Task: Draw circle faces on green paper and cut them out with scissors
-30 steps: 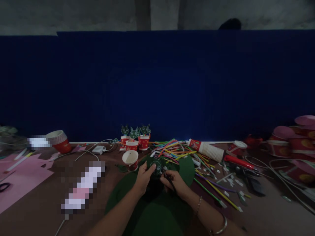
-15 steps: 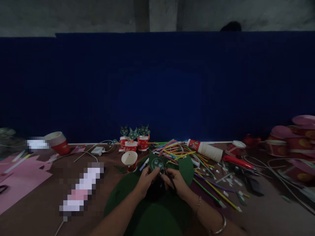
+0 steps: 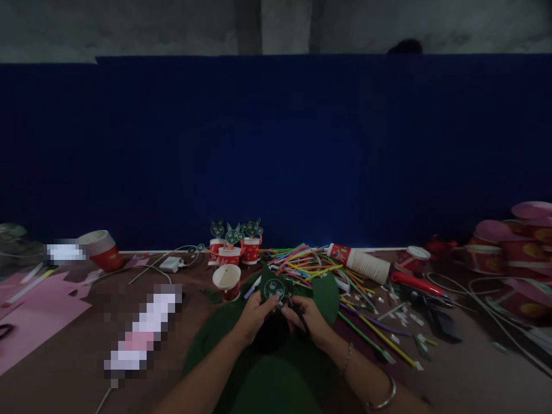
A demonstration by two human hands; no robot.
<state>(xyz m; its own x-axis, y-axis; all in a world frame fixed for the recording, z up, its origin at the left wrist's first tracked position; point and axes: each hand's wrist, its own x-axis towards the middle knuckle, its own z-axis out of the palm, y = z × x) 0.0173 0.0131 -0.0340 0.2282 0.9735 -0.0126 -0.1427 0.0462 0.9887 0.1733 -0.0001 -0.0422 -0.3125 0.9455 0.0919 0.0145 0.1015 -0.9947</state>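
Observation:
My left hand (image 3: 255, 315) pinches a piece of dark green paper (image 3: 272, 287) with a round animal face drawn on it in white lines. Closed round a pair of dark scissors (image 3: 301, 315), my right hand (image 3: 311, 319) holds the blades against the paper's right side. Beneath both hands spread larger green sheets (image 3: 263, 385). Just beyond my left hand stands an open paper cup (image 3: 226, 282). Behind it are several red cups (image 3: 230, 256) topped with green animal heads.
Coloured pipe cleaners (image 3: 302, 261) lie heaped beyond my hands. A stack of paper cups (image 3: 364, 265) rests on its side at right, near a red-handled tool (image 3: 416, 283) and paper scraps. Pink paper (image 3: 38, 322) and another cup stack (image 3: 101, 251) are at left. A blue partition (image 3: 276, 155) rises behind.
The green paper has turned and dipped slightly at the scissors, its top point now lower. Both hands stay in nearly the same place.

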